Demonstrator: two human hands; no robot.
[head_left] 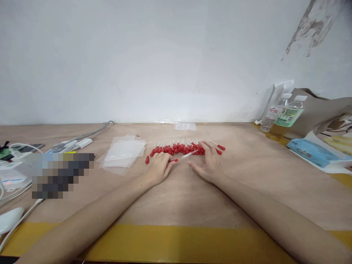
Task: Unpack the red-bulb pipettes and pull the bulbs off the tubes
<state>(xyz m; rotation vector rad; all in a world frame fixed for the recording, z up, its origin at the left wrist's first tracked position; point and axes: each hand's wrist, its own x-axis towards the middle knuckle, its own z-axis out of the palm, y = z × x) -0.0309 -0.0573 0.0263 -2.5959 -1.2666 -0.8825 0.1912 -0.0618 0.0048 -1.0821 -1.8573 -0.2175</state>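
Observation:
A row of several small droppers with red rubber bulbs point(180, 148) and clear thin stems lies across the middle of the table. My left hand point(159, 167) rests by the left part of the row, its fingers closed around the red bulb of one dropper point(184, 156) that lies slanted toward the right. My right hand point(208, 164) lies flat on the table with its fingers stretched out, the fingertips touching the bulbs at the right part of the row. One loose bulb point(147, 160) sits at the far left of the row.
A stack of clear plastic bags point(123, 154) lies left of the droppers, another small bag point(184, 126) by the wall. Cables, a power strip point(68, 146) and devices fill the left side. Two water bottles point(280, 112), a brown bag and a blue packet point(315, 152) stand at right.

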